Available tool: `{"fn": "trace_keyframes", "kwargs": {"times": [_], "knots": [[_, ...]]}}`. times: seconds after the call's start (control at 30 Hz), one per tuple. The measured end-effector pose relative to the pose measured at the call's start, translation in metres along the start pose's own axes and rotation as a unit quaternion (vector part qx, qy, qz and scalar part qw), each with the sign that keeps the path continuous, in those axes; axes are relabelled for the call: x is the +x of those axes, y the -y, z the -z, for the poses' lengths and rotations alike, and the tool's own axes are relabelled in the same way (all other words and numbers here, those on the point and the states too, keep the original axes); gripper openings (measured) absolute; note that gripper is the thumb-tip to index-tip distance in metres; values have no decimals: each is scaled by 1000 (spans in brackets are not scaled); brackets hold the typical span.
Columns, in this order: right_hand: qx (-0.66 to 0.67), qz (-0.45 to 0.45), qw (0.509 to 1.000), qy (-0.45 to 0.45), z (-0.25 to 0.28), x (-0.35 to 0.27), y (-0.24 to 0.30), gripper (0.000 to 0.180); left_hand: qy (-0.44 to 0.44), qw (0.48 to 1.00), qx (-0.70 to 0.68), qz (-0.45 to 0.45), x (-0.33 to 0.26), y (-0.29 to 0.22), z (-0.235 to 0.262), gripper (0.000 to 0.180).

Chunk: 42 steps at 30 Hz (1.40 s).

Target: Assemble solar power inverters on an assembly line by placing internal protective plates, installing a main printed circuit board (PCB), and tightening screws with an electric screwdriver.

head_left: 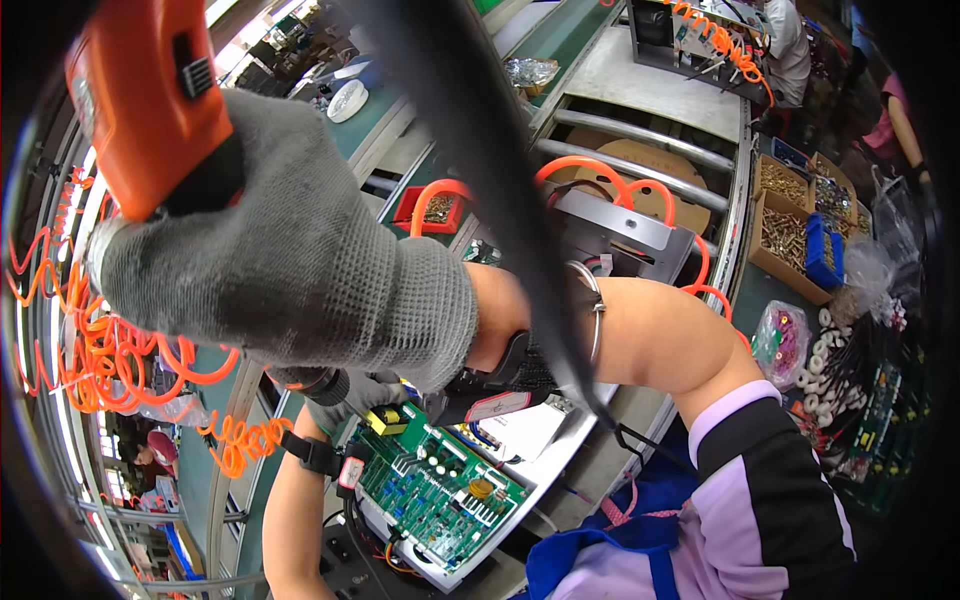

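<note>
Right gloved fingers (270, 250) wrapped around orange power screwdriver (150, 95), left fingers (345, 395) seemingly resting curled on green circuit board (440, 490) below.

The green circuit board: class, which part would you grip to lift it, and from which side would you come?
Grip the green circuit board by its bare long edges, probably coming from above at the near right corner. Its top face is crowded with upright parts, such as the yellow transformer, so the flat rim is the safer hold. The gloved left hand already covers the far end.
</note>
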State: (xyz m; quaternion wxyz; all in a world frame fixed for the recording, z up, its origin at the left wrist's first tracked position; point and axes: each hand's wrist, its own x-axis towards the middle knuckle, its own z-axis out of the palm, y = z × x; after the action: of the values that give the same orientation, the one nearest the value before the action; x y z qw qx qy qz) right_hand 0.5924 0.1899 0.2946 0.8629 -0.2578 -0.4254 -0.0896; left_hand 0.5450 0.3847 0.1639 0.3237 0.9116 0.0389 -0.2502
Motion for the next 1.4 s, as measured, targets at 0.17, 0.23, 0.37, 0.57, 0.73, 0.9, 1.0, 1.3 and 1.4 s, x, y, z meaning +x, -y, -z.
{"fn": "trace_keyframes", "kwargs": {"times": [0.17, 0.23, 0.37, 0.57, 0.73, 0.9, 1.0, 1.3, 1.4], "knots": [[1, 12, 1000, -1, 0, 4, 3, 20, -44, 991, -129, 15, -18, -3, -2, 16], [5, 26, 1000, -3, 0, 8, 2, 18, -74, 979, -188, -8, -26, -4, -2, 14], [6, 28, 1000, -4, 0, 11, 5, 19, -87, 992, -88, -33, -38, -14, -8, 15], [-7, 26, 999, -23, -2, 3, 19, 20, -94, 987, -109, -74, -60, -45, -18, 18], [-31, 29, 998, -38, 0, -6, 37, 21, -87, 985, -88, -125, -49, -44, -7, 21], [-49, 18, 998, -27, -10, -9, 45, 22, -108, 983, -73, -132, -28, 10, 11, 23], [-57, -9, 998, -1, -24, -9, 32, 23, -117, 963, -214, -111, -39, 54, 20, 22], [-126, -152, 977, 76, -52, -13, -64, 31, -97, 803, -588, 3, -61, 119, 10, 23], [-141, -142, 977, 73, -53, -20, -85, 34, -87, 802, -591, 26, -53, 121, 9, 19]]}}
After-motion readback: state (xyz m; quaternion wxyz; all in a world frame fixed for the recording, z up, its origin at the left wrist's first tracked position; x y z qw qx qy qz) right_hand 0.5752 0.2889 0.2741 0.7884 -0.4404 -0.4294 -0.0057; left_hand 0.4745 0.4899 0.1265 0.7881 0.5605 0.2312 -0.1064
